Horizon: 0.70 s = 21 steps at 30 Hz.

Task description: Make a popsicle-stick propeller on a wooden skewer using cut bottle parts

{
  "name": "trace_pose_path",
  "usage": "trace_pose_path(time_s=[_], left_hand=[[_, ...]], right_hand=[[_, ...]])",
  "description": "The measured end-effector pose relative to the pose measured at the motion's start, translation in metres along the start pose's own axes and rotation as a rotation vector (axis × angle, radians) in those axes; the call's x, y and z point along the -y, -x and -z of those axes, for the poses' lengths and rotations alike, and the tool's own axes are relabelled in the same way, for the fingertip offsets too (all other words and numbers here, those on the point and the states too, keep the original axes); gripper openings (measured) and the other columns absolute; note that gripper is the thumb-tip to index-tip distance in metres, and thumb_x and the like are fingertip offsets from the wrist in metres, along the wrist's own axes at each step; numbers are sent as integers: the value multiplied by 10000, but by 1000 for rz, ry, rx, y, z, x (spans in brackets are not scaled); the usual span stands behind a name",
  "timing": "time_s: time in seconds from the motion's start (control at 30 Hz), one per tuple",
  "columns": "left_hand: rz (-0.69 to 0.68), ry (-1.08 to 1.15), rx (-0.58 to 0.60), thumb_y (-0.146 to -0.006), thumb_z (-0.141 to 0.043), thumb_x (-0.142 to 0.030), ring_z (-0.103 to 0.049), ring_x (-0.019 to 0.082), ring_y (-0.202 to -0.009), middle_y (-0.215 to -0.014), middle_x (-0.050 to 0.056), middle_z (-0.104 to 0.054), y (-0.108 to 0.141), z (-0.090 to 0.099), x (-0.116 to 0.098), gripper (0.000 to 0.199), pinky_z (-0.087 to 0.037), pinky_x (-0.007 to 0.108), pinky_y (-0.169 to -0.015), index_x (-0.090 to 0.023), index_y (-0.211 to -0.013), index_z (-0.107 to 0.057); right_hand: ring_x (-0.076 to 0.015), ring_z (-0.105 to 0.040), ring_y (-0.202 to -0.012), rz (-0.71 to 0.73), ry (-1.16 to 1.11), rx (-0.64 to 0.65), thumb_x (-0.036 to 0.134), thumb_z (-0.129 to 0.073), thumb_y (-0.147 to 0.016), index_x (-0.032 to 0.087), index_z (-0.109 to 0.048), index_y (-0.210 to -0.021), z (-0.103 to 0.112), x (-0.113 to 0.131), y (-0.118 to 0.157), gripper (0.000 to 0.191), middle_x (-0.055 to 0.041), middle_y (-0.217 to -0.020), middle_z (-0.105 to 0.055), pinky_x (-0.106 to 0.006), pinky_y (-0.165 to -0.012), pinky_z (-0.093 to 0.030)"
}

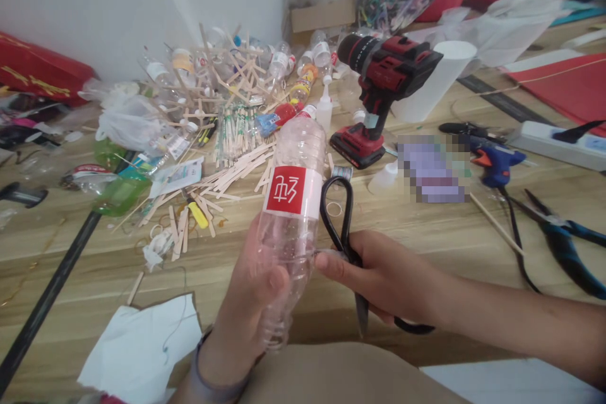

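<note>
A clear plastic bottle [292, 240] with a white label and a red square is held in my left hand [258, 303]. Its capped end points away from me and its base is near my lap. My left fingers are wrapped round the bottle, the thumb lying across its lower part. Black-handled scissors [349, 227] are gripped near the pivot by my right hand [374, 271], with the blades spread apart. One blade points toward the bottle's side; whether it touches or pierces the plastic I cannot tell. The other blade points down toward me.
A red and black cordless drill [379, 88] stands beyond the bottle. Wooden sticks [237, 170] and several plastic bottles lie behind and left. Pliers [563, 240], a blue glue gun [497, 161] and a power strip [558, 145] are right. White paper [137, 347] lies front left.
</note>
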<state>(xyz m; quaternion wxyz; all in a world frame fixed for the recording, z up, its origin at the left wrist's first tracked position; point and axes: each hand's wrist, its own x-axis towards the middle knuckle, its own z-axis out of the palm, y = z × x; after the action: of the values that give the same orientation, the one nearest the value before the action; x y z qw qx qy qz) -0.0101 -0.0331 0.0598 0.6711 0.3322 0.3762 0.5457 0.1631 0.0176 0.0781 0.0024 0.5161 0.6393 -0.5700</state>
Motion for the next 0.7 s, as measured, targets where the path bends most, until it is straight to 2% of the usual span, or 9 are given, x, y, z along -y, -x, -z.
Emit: trace_pose_path(time_s=[0.1, 0.23, 0.4, 0.5, 0.6, 0.7], left_hand=[[-64, -3, -2, -779, -752, -434, -592, 220, -1138, -1194, 5, -647, -3, -2, 0, 497, -495, 294, -909, -336, -1243, -605], [-50, -78, -6, -740, -758, -515, -618, 220, -937, -1024, 34, -648, -3, 0, 0, 601, -506, 323, -838, -287, -1268, -581], [-73, -96, 5, -706, -786, -512, -619, 224, -900, -1011, 41, -642, -4, 0, 0, 692, -507, 322, -803, -302, -1315, -533], [-79, -68, 19, -710, -791, -494, -621, 212, -899, -999, 32, -637, -6, -1, 0, 677, -509, 306, -792, -303, -1309, -538], [-70, -8, 30, -740, -773, -455, -623, 205, -923, -1031, 29, -644, -8, -1, -1, 562, -512, 310, -828, -293, -1245, -586], [6, 27, 75, -759, -753, -388, -632, 212, -961, -1041, 28, -658, -9, 5, -3, 466, -504, 339, -886, -280, -1190, -610]], right_hand=[[-52, -357, -302, -30, -108, 55, 708, -449, -863, 217, -387, -559, -1, 1, 2, 581, 74, -338, -390, -180, -324, -236], [-38, -312, -283, -64, -198, 110, 692, -474, -866, 214, -366, -516, -1, 5, 3, 603, 78, -316, -361, -181, -325, -220], [-36, -312, -286, -104, -232, 158, 749, -461, -830, 210, -353, -470, 1, 6, 3, 656, 62, -323, -352, -193, -323, -177], [-33, -295, -297, -102, -272, 211, 785, -417, -817, 205, -370, -460, 4, 3, 2, 682, 57, -349, -362, -197, -328, -179], [-36, -317, -317, -10, -238, 220, 792, -437, -800, 200, -388, -486, 8, -2, 0, 672, 56, -372, -388, -188, -344, -214], [-59, -384, -337, 84, -85, 144, 782, -480, -788, 201, -428, -567, 13, -5, -3, 624, 59, -382, -413, -181, -360, -264]])
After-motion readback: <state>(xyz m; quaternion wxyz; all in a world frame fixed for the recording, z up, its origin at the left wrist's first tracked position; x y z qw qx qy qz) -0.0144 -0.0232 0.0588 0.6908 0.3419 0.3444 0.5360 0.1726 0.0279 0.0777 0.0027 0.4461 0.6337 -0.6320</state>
